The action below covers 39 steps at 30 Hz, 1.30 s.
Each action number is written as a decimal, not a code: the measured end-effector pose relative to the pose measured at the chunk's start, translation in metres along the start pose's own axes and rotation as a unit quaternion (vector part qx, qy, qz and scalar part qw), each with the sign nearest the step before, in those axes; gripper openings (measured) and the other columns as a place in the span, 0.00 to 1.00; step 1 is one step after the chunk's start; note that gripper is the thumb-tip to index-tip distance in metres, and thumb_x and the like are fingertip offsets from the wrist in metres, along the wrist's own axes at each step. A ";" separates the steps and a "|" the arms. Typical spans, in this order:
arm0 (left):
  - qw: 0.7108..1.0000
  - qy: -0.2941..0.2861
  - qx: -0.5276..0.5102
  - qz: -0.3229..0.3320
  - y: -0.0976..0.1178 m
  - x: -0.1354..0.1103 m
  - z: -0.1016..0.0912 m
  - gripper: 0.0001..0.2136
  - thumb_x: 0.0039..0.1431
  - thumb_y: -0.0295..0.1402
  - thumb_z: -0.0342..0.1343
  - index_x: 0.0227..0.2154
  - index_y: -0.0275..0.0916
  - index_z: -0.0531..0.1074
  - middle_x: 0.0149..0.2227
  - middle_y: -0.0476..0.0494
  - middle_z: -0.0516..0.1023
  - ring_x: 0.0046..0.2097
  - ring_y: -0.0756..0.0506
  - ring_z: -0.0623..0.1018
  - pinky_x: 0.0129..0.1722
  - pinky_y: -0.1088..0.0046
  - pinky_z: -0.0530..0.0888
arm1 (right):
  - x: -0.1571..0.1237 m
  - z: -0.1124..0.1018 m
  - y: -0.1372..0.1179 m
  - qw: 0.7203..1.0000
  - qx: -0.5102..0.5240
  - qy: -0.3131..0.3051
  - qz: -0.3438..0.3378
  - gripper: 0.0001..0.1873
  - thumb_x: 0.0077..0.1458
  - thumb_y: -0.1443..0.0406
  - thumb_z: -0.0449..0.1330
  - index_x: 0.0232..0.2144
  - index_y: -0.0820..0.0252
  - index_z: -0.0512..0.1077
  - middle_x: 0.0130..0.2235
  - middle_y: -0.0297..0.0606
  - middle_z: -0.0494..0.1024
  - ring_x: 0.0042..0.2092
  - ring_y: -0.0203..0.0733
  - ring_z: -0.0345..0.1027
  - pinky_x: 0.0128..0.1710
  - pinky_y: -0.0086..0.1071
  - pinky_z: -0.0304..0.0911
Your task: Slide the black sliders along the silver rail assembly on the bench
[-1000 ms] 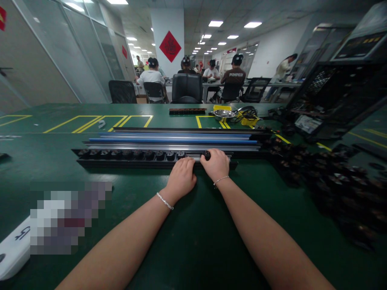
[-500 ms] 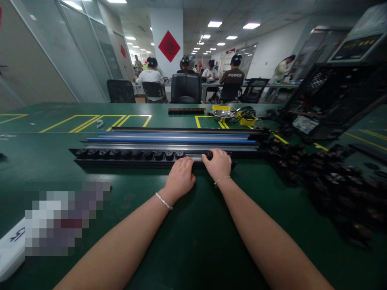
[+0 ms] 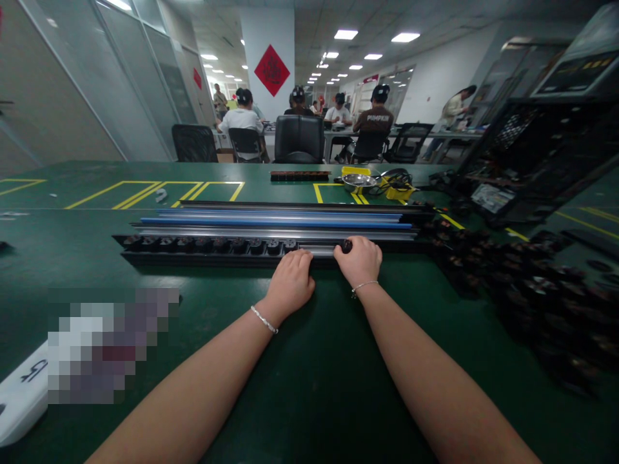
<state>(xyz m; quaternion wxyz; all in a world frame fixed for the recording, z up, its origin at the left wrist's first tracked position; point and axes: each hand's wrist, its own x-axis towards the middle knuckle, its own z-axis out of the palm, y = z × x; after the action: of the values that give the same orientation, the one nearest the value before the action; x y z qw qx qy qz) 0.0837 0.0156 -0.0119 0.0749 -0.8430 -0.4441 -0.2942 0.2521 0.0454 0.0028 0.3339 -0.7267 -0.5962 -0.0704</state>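
Note:
A long black rail [image 3: 193, 255] lies across the green table [image 3: 309, 361], its left part filled with a row of small black round parts [image 3: 207, 244]. My left hand [image 3: 291, 281] rests curled on the rail's near edge, fingers pressed on it. To its right, my right hand [image 3: 360, 261] is closed, pinching a small black round part [image 3: 347, 245] at the rail's open channel. Behind the rail lie several long silver, blue and black strips [image 3: 275, 220].
A heap of loose black parts [image 3: 527, 283] spreads over the table at the right. A black crate and machine [image 3: 536, 154] stand at the back right, a metal bowl [image 3: 358, 182] behind the strips. A white object [image 3: 19, 393] lies at the left edge. People sit at far tables.
My right hand has slid to the right along the rail with the small black part. My left hand has stayed put.

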 end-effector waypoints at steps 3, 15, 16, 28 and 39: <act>1.000 -0.006 0.005 0.000 0.000 0.000 -0.001 0.20 0.50 0.25 0.49 0.48 0.33 0.63 0.50 0.35 0.70 0.55 0.41 0.67 0.57 0.60 0.64 | 0.000 0.002 0.001 1.000 -0.002 0.008 0.012 0.13 0.48 0.58 0.53 0.33 0.59 0.71 0.40 0.43 0.75 0.45 0.49 0.63 0.53 0.48 0.46; 1.000 -0.020 0.008 -0.011 -0.001 -0.001 -0.001 0.21 0.50 0.26 0.49 0.49 0.33 0.64 0.52 0.36 0.70 0.56 0.41 0.66 0.59 0.58 0.60 | -0.001 -0.003 0.004 1.000 0.000 -0.016 0.022 0.14 0.49 0.58 0.52 0.36 0.58 0.70 0.46 0.43 0.73 0.51 0.51 0.59 0.56 0.58 0.38; 1.000 -0.022 0.006 -0.011 -0.001 -0.002 -0.002 0.21 0.50 0.25 0.49 0.49 0.34 0.63 0.52 0.36 0.70 0.56 0.41 0.66 0.59 0.58 0.61 | -0.001 -0.004 0.005 1.000 0.002 -0.017 0.023 0.14 0.49 0.58 0.52 0.36 0.58 0.70 0.46 0.43 0.73 0.51 0.51 0.59 0.56 0.59 0.37; 1.000 -0.024 -0.012 -0.013 0.001 -0.003 -0.006 0.21 0.50 0.25 0.49 0.50 0.33 0.63 0.52 0.35 0.70 0.57 0.41 0.66 0.59 0.58 0.60 | 0.003 -0.004 0.019 1.000 0.009 -0.005 0.029 0.17 0.48 0.56 0.53 0.38 0.58 0.71 0.46 0.45 0.72 0.49 0.52 0.60 0.49 0.46 0.56; 0.998 -0.035 -0.037 -0.032 0.000 -0.001 -0.006 0.23 0.50 0.26 0.50 0.52 0.36 0.62 0.54 0.38 0.69 0.58 0.42 0.65 0.60 0.57 0.59 | 0.006 0.005 0.027 0.999 0.025 0.021 0.005 0.16 0.47 0.57 0.54 0.36 0.59 0.71 0.44 0.46 0.73 0.48 0.51 0.60 0.48 0.45 0.56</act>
<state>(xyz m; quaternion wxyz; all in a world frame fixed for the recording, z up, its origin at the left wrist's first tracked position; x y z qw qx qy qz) 0.0809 0.0120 -0.0074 0.0184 -0.8405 -0.4619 -0.2826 0.2767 0.0517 -0.0090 0.3646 -0.7196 -0.5869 -0.0691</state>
